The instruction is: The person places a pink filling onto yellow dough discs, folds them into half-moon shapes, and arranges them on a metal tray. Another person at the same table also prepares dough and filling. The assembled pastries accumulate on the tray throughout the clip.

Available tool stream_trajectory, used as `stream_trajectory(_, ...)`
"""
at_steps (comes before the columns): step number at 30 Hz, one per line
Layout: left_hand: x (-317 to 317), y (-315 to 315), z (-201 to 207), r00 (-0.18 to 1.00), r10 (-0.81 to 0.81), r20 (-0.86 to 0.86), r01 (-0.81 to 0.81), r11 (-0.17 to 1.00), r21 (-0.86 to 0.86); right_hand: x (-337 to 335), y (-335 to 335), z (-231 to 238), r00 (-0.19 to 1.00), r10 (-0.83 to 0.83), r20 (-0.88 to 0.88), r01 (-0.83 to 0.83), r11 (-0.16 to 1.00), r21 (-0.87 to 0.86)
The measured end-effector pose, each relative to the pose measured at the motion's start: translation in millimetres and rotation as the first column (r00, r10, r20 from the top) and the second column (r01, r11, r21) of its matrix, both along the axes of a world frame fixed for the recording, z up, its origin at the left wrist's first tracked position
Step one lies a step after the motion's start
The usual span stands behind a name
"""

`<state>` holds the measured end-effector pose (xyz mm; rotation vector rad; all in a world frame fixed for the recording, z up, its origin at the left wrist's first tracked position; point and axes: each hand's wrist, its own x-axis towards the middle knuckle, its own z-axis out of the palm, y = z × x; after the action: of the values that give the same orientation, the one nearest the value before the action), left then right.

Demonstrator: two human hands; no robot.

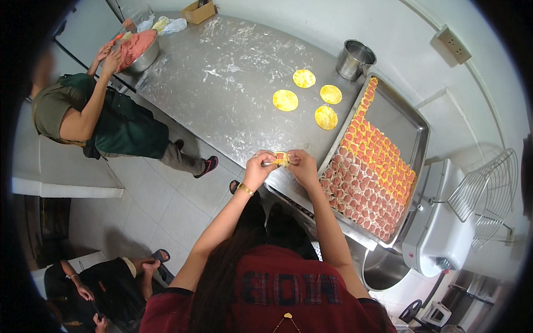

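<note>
Both my hands meet over the near edge of the steel table (pixel 244 72). Between them is a small yellow-wrapped dumpling (pixel 282 159) with pink meat filling. My left hand (pixel 260 168) pinches its left side; a thin greyish tool end seems to poke out by those fingers, too small to name. My right hand (pixel 303 166) closes its fingers on the other side. Beyond them lie yellow round wrappers, one of them (pixel 285 100) nearest my left hand and another (pixel 326 117) nearer the tray. To the right, a large metal tray (pixel 425 130) holds rows of open-topped dumplings (pixel 369 166), some yellow, some pale.
A steel pot (pixel 355 60) stands behind the tray. At the far left, a co-worker (pixel 100 114) has both hands at a bowl (pixel 149 58) of pink meat. Another person (pixel 105 288) sits lower left. A white mixer (pixel 444 222) with a wire guard is right of the tray.
</note>
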<state>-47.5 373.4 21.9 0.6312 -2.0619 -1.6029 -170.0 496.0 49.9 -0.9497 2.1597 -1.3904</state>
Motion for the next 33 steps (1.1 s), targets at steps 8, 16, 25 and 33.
stream_trajectory(8, -5.0, 7.9, 15.8, 0.997, -0.059, 0.050, 0.060, 0.998, -0.005, -4.0, -0.9, 2.6, 0.992, -0.014, -0.123, 0.019, 0.999, 0.040)
stream_trajectory(16, -9.1, 18.1, 27.7, 0.988, 0.037, 0.148, -0.018, 0.991, -0.130, -3.5, 5.6, 8.4, 0.966, 0.061, -0.249, -0.041, 0.995, 0.087)
stream_trajectory(25, -13.8, 10.3, 28.5, 0.973, -0.080, 0.216, 0.126, 0.970, -0.210, 3.2, 10.9, 11.2, 0.962, 0.074, -0.264, -0.041, 0.991, 0.125)
stream_trajectory(33, -19.3, 16.6, 36.0, 0.930, -0.042, 0.365, 0.147, 0.953, -0.265, -0.3, 7.8, 12.3, 0.958, 0.089, -0.272, -0.072, 0.995, 0.071)
